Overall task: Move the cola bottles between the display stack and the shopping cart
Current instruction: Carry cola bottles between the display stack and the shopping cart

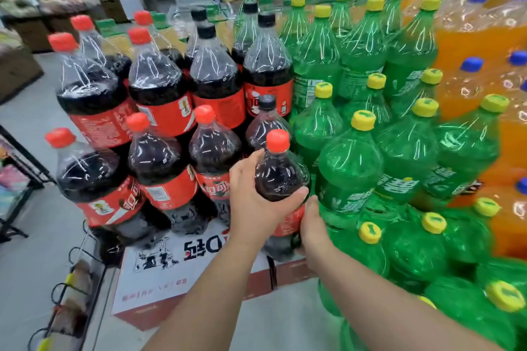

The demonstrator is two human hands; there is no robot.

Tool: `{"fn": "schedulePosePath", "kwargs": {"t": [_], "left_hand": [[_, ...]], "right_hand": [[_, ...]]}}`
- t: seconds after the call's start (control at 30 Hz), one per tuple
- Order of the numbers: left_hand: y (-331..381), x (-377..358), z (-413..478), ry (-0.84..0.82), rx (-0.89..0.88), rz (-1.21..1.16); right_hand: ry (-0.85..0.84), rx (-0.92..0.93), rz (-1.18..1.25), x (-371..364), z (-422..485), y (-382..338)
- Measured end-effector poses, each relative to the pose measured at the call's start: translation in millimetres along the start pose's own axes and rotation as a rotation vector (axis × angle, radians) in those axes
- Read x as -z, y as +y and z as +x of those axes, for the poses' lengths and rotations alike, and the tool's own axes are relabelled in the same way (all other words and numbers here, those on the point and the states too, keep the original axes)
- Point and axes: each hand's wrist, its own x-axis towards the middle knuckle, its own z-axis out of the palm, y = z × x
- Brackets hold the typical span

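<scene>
A large cola bottle (281, 176) with a red cap and red label stands upright at the right end of the front row of the cola display stack (159, 111). My left hand (256, 202) grips its shoulder, thumb across the front. My right hand (312, 225) holds its lower body on the right side, fingers hidden behind the bottle. The bottle's base sits on a white and red carton (182, 270). Several other cola bottles with red or black caps stand in rows behind and to the left.
Green soda bottles (370, 168) with yellow caps crowd tight against the right of the held bottle. Orange soda bottles (484, 45) stand further right. A wire rack edge (74, 288) is at the lower left, store shelves at the back, grey floor to the left.
</scene>
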Motion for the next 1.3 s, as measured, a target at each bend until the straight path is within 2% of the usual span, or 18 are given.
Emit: {"fn": "schedulePosePath", "kwargs": {"t": [0.37, 0.57, 0.77, 0.83, 0.97, 1.1, 1.3], "left_hand": [[2, -19, -3, 0.010, 0.015, 0.012], [3, -20, -2, -0.054, 0.058, 0.000], [18, -5, -3, -0.104, 0.259, -0.064], [28, 0, -9, -0.045, 0.214, -0.003], [54, 7, -20, 0.070, 0.104, 0.144], [82, 7, -31, 0.010, 0.087, 0.271], [132, -19, -55, -0.027, 0.050, 0.360]], "right_hand": [[0.131, -0.111, 0.067, 12, 11, -11], [0.057, -0.179, 0.136, 15, -3, -18], [-0.032, -0.055, 0.053, 23, -28, -35], [-0.016, -0.009, -0.029, 28, -41, -43], [-0.020, 0.233, -0.242, 46, -66, -54], [-0.001, 0.424, -0.430, 76, -88, -65], [0.044, 0.587, -0.543, 149, -118, -84]]}}
